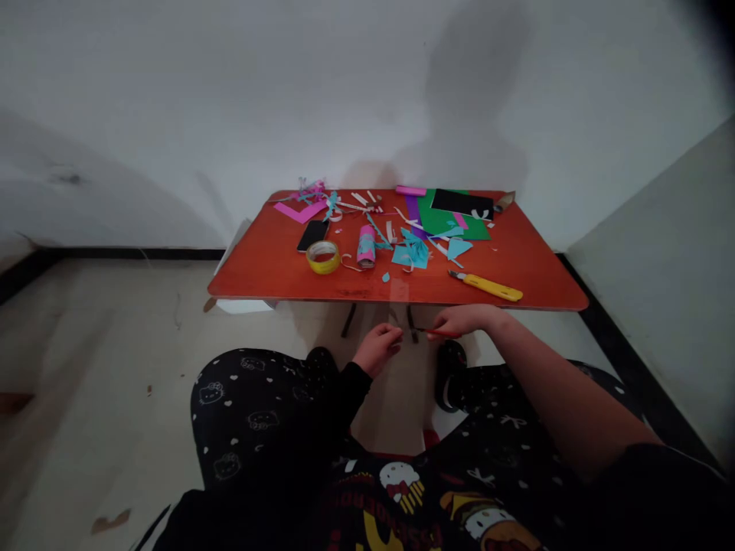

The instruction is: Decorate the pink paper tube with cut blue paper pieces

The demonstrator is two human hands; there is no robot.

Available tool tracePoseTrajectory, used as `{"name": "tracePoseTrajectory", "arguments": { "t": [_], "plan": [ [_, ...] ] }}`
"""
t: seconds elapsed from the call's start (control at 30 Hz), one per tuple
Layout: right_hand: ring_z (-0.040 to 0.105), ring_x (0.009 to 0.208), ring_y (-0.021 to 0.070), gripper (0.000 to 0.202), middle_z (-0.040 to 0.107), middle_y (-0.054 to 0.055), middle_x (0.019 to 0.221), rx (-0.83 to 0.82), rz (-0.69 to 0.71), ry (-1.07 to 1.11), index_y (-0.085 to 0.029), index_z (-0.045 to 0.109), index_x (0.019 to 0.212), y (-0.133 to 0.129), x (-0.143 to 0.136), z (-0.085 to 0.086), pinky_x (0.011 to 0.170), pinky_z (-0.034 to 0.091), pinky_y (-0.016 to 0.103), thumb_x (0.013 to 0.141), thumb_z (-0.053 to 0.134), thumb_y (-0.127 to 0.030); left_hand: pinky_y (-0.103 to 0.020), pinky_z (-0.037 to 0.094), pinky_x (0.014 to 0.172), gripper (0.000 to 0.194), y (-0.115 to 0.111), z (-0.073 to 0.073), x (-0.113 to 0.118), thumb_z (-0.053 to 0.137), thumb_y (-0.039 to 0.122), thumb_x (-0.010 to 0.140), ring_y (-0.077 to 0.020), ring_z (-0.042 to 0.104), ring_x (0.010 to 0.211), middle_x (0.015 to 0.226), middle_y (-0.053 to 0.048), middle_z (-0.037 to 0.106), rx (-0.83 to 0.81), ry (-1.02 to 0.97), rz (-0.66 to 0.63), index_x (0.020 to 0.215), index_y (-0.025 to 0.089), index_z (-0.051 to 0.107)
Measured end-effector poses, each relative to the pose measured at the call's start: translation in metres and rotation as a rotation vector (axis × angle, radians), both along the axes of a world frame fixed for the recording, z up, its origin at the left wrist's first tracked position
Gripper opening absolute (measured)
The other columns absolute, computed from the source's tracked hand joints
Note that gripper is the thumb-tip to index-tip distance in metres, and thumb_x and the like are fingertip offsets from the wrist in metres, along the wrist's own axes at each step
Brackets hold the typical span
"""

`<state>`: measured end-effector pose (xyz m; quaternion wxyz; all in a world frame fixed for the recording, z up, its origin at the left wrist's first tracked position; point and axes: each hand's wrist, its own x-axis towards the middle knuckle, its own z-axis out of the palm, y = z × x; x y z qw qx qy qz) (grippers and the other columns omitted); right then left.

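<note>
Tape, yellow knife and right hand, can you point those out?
Tape point(325, 265): head view, on the roll's yellow outer side.
Yellow knife point(488, 285): head view, on its handle.
Right hand point(465, 316): head view, on its back.

Tool handle point(446, 334) red; table point(264, 264) orange-red; cutter point(492, 288) yellow; tube point(366, 245) pink, blue; trousers point(253, 405) black, white-patterned.

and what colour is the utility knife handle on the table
The utility knife handle is yellow, as the head view shows.

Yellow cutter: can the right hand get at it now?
Probably yes: the yellow cutter lies uncovered near the table's front edge, close to the right hand, though the red-handled tool it holds may hinder grasping.
</note>
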<state>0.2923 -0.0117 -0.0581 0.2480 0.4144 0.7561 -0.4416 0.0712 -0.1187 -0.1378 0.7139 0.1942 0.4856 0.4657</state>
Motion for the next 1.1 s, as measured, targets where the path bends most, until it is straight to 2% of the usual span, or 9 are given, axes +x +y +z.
{"name": "tracePoseTrajectory", "arguments": {
  "t": [0.3, 0.53, 0.67, 0.77, 0.9, 1.1],
  "plan": [
    [0.048, 0.064, 0.0149, 0.078, 0.058, 0.002, 0.070, -0.034, -0.019, 0.044, -0.016, 0.075, 0.086, 0.000, 0.003, -0.006, 0.058, 0.035, 0.028, 0.074, 0.054, -0.091, -0.025, 0.045, 0.068, 0.050, 0.000, 0.003, -0.002, 0.098, 0.039, 0.052, -0.0105, 0.061, 0.074, 0.079, 0.000, 0.065, -0.004, -0.025, -0.016, 0.070, 0.017, 0.056],
    [0.045, 0.063, 0.0147, 0.075, 0.054, 0.000, 0.069, -0.072, -0.046, 0.077, -0.018, 0.074, 0.092, -0.005, 0.000, 0.003, 0.055, 0.033, 0.027, 0.074, 0.057, -0.089, -0.024, 0.044, 0.067, 0.049, -0.001, -0.001, 0.000, 0.097, 0.039, 0.056, -0.0101, 0.062, 0.073, 0.082, 0.000, 0.067, -0.026, -0.054, 0.003, 0.075, 0.018, 0.057],
    [0.046, 0.066, 0.0150, 0.074, 0.059, 0.002, 0.076, -0.018, -0.044, 0.109, -0.018, 0.074, 0.092, -0.011, -0.003, 0.006, 0.057, 0.034, 0.027, 0.076, 0.055, -0.088, -0.025, 0.045, 0.067, 0.049, -0.004, 0.000, 0.004, 0.094, 0.044, 0.062, -0.0110, 0.064, 0.074, 0.094, -0.002, 0.071, -0.044, -0.089, 0.010, 0.083, 0.020, 0.057],
    [0.052, 0.071, 0.0173, 0.072, 0.066, 0.004, 0.083, 0.015, -0.028, 0.121, -0.019, 0.074, 0.092, -0.014, -0.004, 0.003, 0.061, 0.037, 0.027, 0.078, 0.053, -0.087, -0.025, 0.046, 0.068, 0.050, -0.005, 0.003, 0.007, 0.094, 0.041, 0.061, -0.0111, 0.065, 0.075, 0.099, -0.003, 0.073, -0.044, -0.102, 0.004, 0.088, 0.021, 0.056],
    [0.058, 0.081, 0.0214, 0.071, 0.071, 0.005, 0.092, 0.036, -0.025, 0.117, -0.020, 0.075, 0.094, -0.019, -0.007, -0.001, 0.067, 0.039, 0.028, 0.078, 0.053, -0.086, -0.023, 0.044, 0.066, 0.053, -0.006, 0.003, 0.010, 0.095, 0.035, 0.060, -0.0094, 0.062, 0.071, 0.086, 0.002, 0.068, -0.032, -0.078, 0.017, 0.092, 0.022, 0.055],
    [0.060, 0.082, 0.0225, 0.073, 0.072, 0.006, 0.091, 0.062, -0.009, 0.082, -0.019, 0.076, 0.097, -0.020, -0.007, -0.001, 0.067, 0.039, 0.029, 0.077, 0.056, -0.086, -0.021, 0.043, 0.061, 0.054, -0.010, 0.003, 0.011, 0.095, 0.030, 0.058, -0.0067, 0.055, 0.062, 0.074, 0.007, 0.061, -0.010, -0.033, -0.001, 0.093, 0.022, 0.055]
  ]
}}
